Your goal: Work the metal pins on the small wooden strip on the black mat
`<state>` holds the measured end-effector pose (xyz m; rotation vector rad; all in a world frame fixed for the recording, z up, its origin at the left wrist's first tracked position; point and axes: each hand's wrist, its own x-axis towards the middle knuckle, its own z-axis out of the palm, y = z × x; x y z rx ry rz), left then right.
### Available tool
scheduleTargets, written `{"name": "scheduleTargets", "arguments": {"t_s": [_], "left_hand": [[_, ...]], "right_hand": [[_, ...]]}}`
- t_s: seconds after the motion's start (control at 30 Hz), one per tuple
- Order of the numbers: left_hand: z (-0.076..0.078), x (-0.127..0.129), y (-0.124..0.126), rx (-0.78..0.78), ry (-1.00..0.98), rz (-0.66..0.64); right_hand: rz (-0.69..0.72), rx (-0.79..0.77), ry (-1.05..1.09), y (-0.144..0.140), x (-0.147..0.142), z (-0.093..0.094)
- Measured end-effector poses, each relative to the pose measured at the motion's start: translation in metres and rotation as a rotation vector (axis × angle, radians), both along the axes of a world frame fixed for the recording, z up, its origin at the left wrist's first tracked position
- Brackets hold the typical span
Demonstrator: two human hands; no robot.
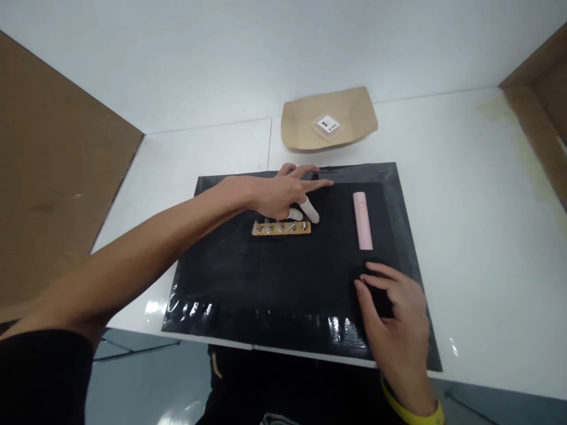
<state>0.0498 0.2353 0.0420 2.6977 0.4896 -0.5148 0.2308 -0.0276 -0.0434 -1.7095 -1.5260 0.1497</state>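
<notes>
— White tabletop (465, 195), one black mat (283, 277) spread on it, both hands over the mat. Positions?

— Left hand (279, 195) reaches forward, fingers spread, two capped fingertips (310, 211) touching the far edge of one wooden strip (281, 228). Right hand (394, 313) lies nearer the body, well apart from the strip, fingers curled on a small dark object; I cannot tell whether it grips.

— Counts?

— Five metal studs on the strip, as far as visible. One pink bar (362, 220) between the hands, just beyond the right. One paper tray (330, 118) beyond the left, holding one packet (328, 125).
</notes>
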Motion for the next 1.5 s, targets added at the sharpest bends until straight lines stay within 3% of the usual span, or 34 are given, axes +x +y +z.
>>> {"name": "scheduleTargets", "arguments": {"t_s": [0.2,0.37,0.57,0.7,0.8,0.97,1.17,1.5], "left_hand": [[-0.012,-0.013,0.012,0.024,-0.24,0.027],[-0.001,-0.055,0.01,0.12,-0.423,0.17],[-0.003,-0.145,-0.031,0.545,-0.458,0.41],[-0.018,-0.179,-0.072,0.648,-0.463,0.553],[-0.027,-0.177,-0.097,0.724,-0.514,0.715],[-0.033,-0.147,-0.128,0.807,-0.439,0.942],[-0.042,-0.134,-0.147,0.755,-0.315,1.065],[-0.051,-0.121,-0.16,0.668,-0.366,1.206]], "right_hand": [[-0.002,-0.065,-0.007,-0.004,0.001,0.004],[-0.001,-0.11,0.009,-0.008,0.003,0.007],[-0.029,-0.149,-0.018,-0.009,0.008,0.006],[-0.059,-0.161,-0.059,-0.01,0.012,0.003],[-0.107,-0.187,-0.067,-0.009,0.01,0.003],[-0.144,-0.244,-0.063,-0.007,0.007,0.003],[-0.148,-0.22,-0.028,-0.006,0.008,0.0],[-0.05,-0.172,-0.038,-0.004,0.01,0.0]]}}
